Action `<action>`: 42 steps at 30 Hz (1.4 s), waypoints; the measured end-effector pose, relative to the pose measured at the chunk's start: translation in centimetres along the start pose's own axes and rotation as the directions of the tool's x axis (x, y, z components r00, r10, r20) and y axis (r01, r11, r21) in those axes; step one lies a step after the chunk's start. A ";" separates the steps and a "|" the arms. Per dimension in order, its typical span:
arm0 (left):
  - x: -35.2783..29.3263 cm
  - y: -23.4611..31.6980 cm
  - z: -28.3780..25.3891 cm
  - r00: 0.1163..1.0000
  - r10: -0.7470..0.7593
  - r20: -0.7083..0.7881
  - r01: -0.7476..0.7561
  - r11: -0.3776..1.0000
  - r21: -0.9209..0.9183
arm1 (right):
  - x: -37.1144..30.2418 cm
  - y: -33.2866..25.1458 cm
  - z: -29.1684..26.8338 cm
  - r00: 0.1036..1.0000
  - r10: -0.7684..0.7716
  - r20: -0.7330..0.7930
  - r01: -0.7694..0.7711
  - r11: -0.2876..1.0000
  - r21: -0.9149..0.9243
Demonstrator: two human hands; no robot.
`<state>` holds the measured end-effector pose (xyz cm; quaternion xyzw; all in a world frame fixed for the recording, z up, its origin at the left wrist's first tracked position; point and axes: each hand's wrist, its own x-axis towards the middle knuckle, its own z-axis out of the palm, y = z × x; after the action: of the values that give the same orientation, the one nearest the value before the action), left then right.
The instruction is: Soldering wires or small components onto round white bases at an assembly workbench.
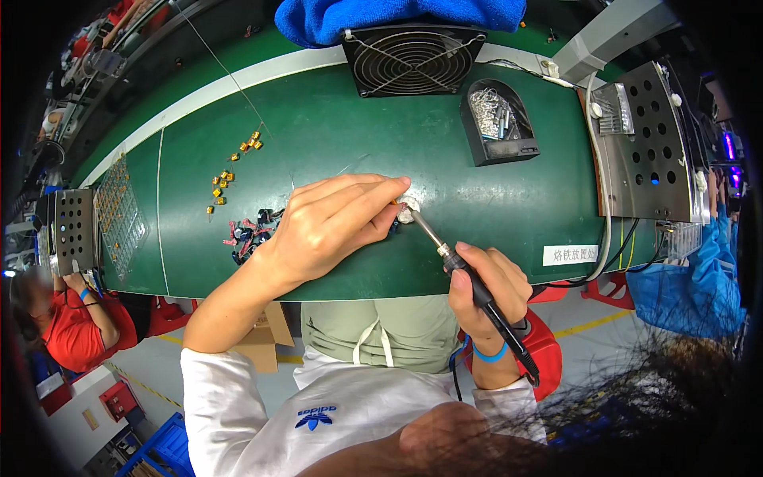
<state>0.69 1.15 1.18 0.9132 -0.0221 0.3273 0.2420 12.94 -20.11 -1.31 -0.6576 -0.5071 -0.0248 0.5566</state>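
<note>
My right hand (494, 290) grips the black handle of a soldering iron (501, 324). Its metal tip slants up and left to a small whitish round piece (408, 210) on the green bench. Beside that piece, the fingertips of my left hand (338, 215) are pinched together on a tiny orange part (395, 201), mostly covered by the fingers. Under and left of the left wrist lies a pile of small dark blue parts with red ends (250, 237). Several small yellow components (224, 181) are scattered farther left on the bench.
A black fan (415, 62) stands at the back, a blue towel (397, 11) behind it. Right of it is a black bin (509, 150) of metal pieces. A perforated metal box (648, 143) with cables edges the right side; a clear tray (123, 222) lies left. A person in red (79, 330) sits left.
</note>
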 end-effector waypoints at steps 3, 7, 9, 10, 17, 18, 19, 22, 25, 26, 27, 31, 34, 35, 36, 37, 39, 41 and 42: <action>0.1 0.1 -0.1 1.000 0.003 -0.003 -0.003 1.000 0.000 | 0.0 -0.1 -0.1 1.000 0.004 0.003 -0.004 1.000 -0.006; 0.0 0.0 0.0 1.000 0.017 -0.010 -0.017 1.000 0.004 | -0.6 0.3 -0.2 1.000 0.013 -0.021 -0.013 1.000 0.004; 0.0 0.1 0.0 1.000 0.014 -0.010 -0.014 1.000 0.001 | -0.6 0.2 -0.1 1.000 0.008 -0.020 -0.008 1.000 0.001; 0.0 0.1 0.1 1.000 0.012 -0.011 -0.012 1.000 -0.002 | -0.5 0.2 -0.1 1.000 0.003 -0.020 -0.003 1.000 -0.003; 0.1 0.3 -0.2 1.000 0.016 -0.015 -0.016 1.000 0.020 | 0.0 -0.3 -0.2 1.000 -0.003 0.010 0.003 1.000 -0.017; 0.1 0.1 -0.1 1.000 0.024 -0.016 -0.024 0.999 0.023 | 0.0 -0.2 -0.2 1.000 0.002 0.012 -0.002 1.000 -0.019; 0.1 0.0 -0.1 0.999 0.032 -0.016 -0.032 0.999 0.027 | -0.1 -0.2 -0.2 1.000 0.007 0.013 -0.007 1.000 -0.020; -0.1 -0.1 0.0 0.999 0.028 -0.017 -0.028 0.999 0.031 | -0.5 0.3 -0.1 1.000 0.018 -0.012 -0.018 1.000 0.005; -0.1 -0.1 0.1 0.999 0.037 -0.018 -0.036 0.999 0.039 | -0.5 0.3 -0.2 1.000 0.014 -0.004 -0.014 1.000 -0.004; -0.1 -0.1 0.2 0.999 0.037 -0.018 -0.036 0.999 0.039 | -0.4 0.2 -0.2 1.000 0.014 -0.005 -0.014 1.000 -0.005; -0.1 -0.1 0.2 0.999 0.031 -0.016 -0.030 0.999 0.035 | -0.3 0.1 -0.3 1.000 0.020 0.005 -0.020 1.000 -0.013; 0.2 -0.1 0.3 0.999 0.029 -0.016 -0.028 0.999 0.026 | -0.1 0.0 -0.5 1.000 0.022 0.019 -0.021 0.999 -0.028; 0.4 -0.1 0.4 0.999 0.035 -0.022 -0.034 0.999 0.028 | -0.4 0.2 -0.7 0.999 0.041 -0.009 -0.041 0.999 -0.024; 0.5 -0.1 0.2 0.999 0.042 -0.026 -0.041 0.999 0.029 | -0.4 0.2 -0.7 0.998 0.038 -0.041 -0.040 0.999 -0.034; 0.4 -0.1 0.0 0.999 0.043 -0.024 -0.042 0.999 0.033 | -0.4 0.4 -0.5 0.997 0.028 -0.073 -0.031 0.999 -0.035; 0.4 0.0 -0.3 0.999 0.043 -0.024 -0.042 0.998 0.042 | -0.7 0.3 -0.2 0.990 0.102 -0.098 -0.106 0.994 -0.030; 0.1 0.1 -0.7 0.999 0.016 -0.029 -0.016 1.000 0.014 | 0.8 0.1 0.0 0.987 0.108 -0.120 -0.133 0.966 -0.223; -0.6 0.0 -1.2 0.998 -0.055 0.011 0.055 0.996 -0.070 | 3.3 0.2 -0.3 0.997 0.068 -0.033 -0.075 0.905 -0.419; -0.4 0.2 -1.3 0.998 -0.064 0.015 0.065 0.991 -0.118 | 3.9 0.5 -0.5 0.994 0.105 0.004 -0.092 0.891 -0.445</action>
<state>-0.45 1.55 1.86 0.8993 -0.0131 0.3123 0.3059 15.39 -17.92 0.82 -0.7923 -0.4618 -0.1023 0.3853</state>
